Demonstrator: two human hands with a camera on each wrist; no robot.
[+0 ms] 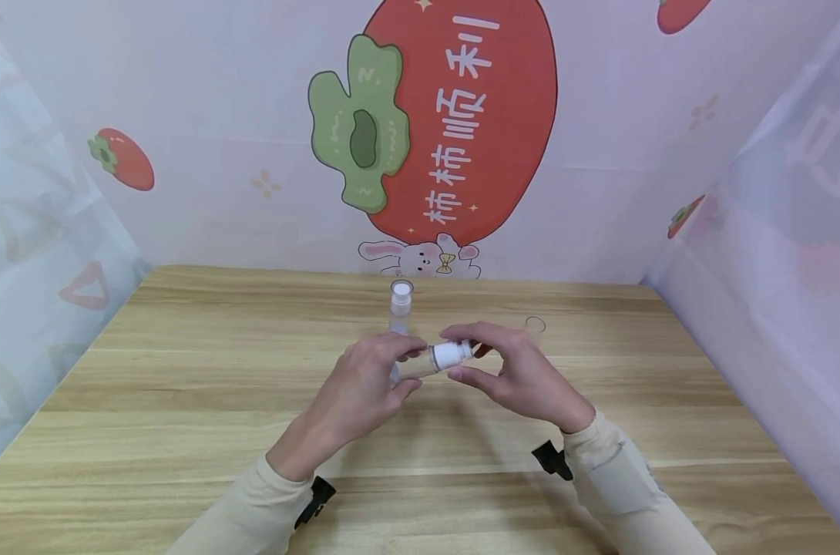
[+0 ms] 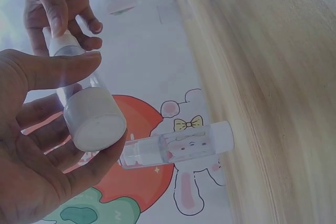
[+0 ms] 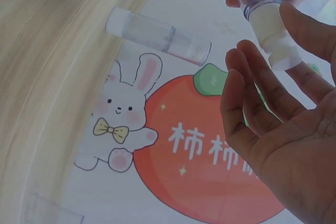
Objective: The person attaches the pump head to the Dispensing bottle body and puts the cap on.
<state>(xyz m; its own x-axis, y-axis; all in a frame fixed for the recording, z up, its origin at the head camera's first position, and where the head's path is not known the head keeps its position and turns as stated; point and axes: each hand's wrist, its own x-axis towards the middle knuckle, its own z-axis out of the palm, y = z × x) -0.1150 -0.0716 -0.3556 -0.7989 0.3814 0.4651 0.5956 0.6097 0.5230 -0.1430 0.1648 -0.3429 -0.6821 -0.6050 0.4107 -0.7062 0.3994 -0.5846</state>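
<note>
A small clear pump bottle (image 2: 95, 119) with a white base and a white top (image 1: 449, 354) lies tilted between the two hands. My left hand (image 1: 374, 378) grips its clear body, thumb on one side and fingers curled round the other. At the white top end, my right hand (image 1: 520, 374) pinches with thumb and fingers, as the right wrist view shows from close by. Just behind the left hand a second pump bottle (image 1: 401, 297) stands upright, its white top under a clear cap; the left hand hides its lower part in the head view.
A clear cap (image 1: 535, 325) stands on the wooden table (image 1: 205, 439), behind and right of the hands. Printed cloth walls (image 1: 219, 216) with persimmon and rabbit drawings rise at the table's back and sides.
</note>
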